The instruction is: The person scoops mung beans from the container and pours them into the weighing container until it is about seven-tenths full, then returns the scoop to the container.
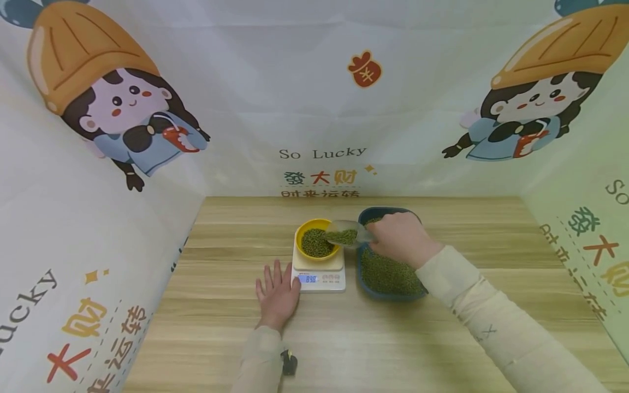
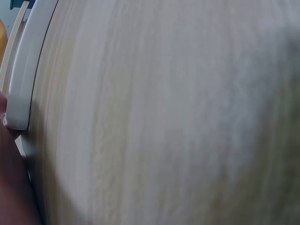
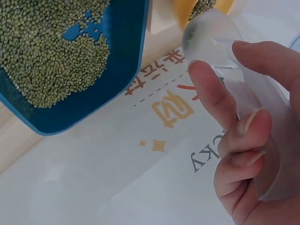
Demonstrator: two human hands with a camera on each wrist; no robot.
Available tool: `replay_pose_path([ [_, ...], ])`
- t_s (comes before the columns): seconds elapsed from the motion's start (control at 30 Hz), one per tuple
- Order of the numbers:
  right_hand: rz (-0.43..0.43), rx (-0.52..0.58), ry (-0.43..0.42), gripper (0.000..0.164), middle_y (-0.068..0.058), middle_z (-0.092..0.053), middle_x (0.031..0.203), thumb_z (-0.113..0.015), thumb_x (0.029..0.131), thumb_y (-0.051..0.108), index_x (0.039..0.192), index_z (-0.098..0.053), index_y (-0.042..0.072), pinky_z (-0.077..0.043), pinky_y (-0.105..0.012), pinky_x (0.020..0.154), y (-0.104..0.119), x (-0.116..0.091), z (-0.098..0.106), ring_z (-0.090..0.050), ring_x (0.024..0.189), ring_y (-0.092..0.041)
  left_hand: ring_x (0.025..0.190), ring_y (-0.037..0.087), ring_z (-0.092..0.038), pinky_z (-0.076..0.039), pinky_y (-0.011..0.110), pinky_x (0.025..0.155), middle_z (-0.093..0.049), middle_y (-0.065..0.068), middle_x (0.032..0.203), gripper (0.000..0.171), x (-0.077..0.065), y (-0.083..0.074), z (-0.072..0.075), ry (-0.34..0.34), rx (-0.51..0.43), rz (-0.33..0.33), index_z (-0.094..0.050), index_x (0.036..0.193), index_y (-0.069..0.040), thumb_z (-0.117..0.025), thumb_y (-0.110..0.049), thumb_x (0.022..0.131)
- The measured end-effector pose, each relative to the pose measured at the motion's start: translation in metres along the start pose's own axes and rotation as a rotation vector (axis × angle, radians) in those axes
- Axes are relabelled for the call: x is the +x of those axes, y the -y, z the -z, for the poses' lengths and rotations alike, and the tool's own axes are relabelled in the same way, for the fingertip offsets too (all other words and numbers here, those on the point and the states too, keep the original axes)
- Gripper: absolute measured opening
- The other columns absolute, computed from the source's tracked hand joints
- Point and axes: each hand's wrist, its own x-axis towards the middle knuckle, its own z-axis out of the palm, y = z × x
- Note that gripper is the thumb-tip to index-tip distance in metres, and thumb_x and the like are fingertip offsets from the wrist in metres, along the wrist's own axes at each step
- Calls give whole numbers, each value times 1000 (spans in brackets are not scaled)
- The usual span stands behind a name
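Note:
In the head view my right hand (image 1: pixel 400 237) grips a clear plastic scoop (image 1: pixel 363 233) by its handle. Green mung beans (image 1: pixel 343 237) lie in the scoop, whose tip reaches over the right rim of a yellow bowl (image 1: pixel 298 240). More mung beans fill the bottom of that bowl, which sits on a white digital kitchen scale (image 1: pixel 319 266) with a lit display. The right wrist view shows fingers and thumb curled round the scoop (image 3: pixel 211 35). My left hand (image 1: pixel 279 297) rests with spread fingers on the table, its thumb at the scale's left edge.
A blue tub (image 1: pixel 390 296) of mung beans stands right of the scale, beneath my right hand and forearm. Printed white cloth (image 1: pixel 236 109) walls in the wood-grain table (image 1: pixel 226 234) at the back and sides. A small black object (image 1: pixel 289 363) shows beside my left sleeve.

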Motion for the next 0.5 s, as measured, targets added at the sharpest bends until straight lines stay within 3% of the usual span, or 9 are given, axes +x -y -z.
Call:
replay_pose_path([
  [0.5,9,14,24,12,5,-49,53,-65,82,21,74,-61,13,-33,-26,38,-3,7,8,-41,46,-11,141,36,9,8,61,110,-4,13,158,55,-1,-2,1,1,1,1,-27,150,-13,-24,-38,102],
])
